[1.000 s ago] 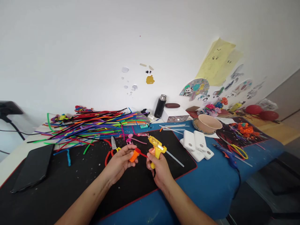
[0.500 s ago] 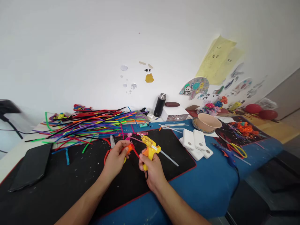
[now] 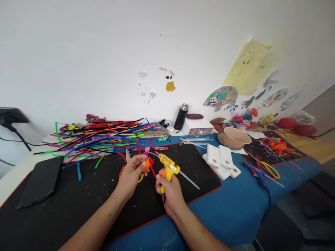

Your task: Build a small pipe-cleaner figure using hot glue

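Observation:
My left hand [image 3: 132, 174] pinches a small orange and red pipe-cleaner piece [image 3: 148, 164] above the black mat. From it a red pipe-cleaner strand [image 3: 153, 171] runs down toward my right hand [image 3: 171, 193]. That hand is wrapped round the handle of a yellow hot glue gun [image 3: 169, 162]. The gun's nozzle points up and left, apart from the orange piece, and a clear glue stick [image 3: 190, 179] sticks out of its back. Scissors [image 3: 128, 156] with orange-red handles lie partly hidden behind my left hand. A pink curled pipe cleaner [image 3: 147, 149] is just beyond the nozzle.
A big pile of coloured pipe cleaners [image 3: 104, 137] lies at the back left, near a black tablet-like slab [image 3: 40, 181]. White power-bank-like blocks [image 3: 219, 157], a beige bowl [image 3: 237, 136] and a blue glue gun [image 3: 258, 176] are to the right. A black bottle [image 3: 181, 116] stands against the wall.
The view has shifted slightly, so the surroundings sit further right. My left hand has turned the orange and red piece a little, showing more of its red end. Both hands keep their hold.

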The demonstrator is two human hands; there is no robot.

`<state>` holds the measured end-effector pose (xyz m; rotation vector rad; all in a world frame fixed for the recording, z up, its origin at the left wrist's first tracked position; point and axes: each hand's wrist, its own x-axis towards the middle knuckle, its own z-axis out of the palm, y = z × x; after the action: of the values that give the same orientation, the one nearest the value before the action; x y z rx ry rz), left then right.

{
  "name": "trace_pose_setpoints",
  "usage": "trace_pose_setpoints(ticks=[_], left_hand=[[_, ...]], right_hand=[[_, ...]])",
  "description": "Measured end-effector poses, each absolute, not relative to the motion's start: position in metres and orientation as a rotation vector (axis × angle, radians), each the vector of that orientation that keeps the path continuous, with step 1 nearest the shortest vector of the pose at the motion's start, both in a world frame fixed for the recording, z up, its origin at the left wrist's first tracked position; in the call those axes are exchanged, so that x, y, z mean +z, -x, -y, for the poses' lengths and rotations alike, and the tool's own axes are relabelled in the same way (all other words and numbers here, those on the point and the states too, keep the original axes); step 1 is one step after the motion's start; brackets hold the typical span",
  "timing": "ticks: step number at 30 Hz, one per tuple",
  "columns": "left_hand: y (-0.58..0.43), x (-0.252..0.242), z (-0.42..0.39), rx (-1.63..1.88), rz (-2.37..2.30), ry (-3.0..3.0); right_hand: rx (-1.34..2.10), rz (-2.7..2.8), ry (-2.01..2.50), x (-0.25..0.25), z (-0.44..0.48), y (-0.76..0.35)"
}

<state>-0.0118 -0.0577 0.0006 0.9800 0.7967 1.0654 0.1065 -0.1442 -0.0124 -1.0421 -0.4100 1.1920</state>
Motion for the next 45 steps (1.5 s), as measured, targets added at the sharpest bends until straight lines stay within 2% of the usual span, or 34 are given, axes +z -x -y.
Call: trace_pose_setpoints(ticks=[14, 27, 39, 45], left_hand=[[0.015, 0.005, 0.062, 0.829, -0.644, -0.653], [0.017, 0.008, 0.071, 0.592, -0.59, -0.608], [0.021, 0.011, 0.072, 0.573, -0.505, -0.637], [0.018, 0.007, 0.07, 0.556, -0.62, -0.694]], right_hand=[[1.164, 0.399, 1.083, -0.012, 0.146, -0.126], [1.183, 0.344, 1.064, -0.012, 0.141, -0.137], [1.188, 0.348, 1.087, -0.01, 0.139, -0.137], [1.191, 0.371, 1.104, -0.01, 0.139, -0.136]])
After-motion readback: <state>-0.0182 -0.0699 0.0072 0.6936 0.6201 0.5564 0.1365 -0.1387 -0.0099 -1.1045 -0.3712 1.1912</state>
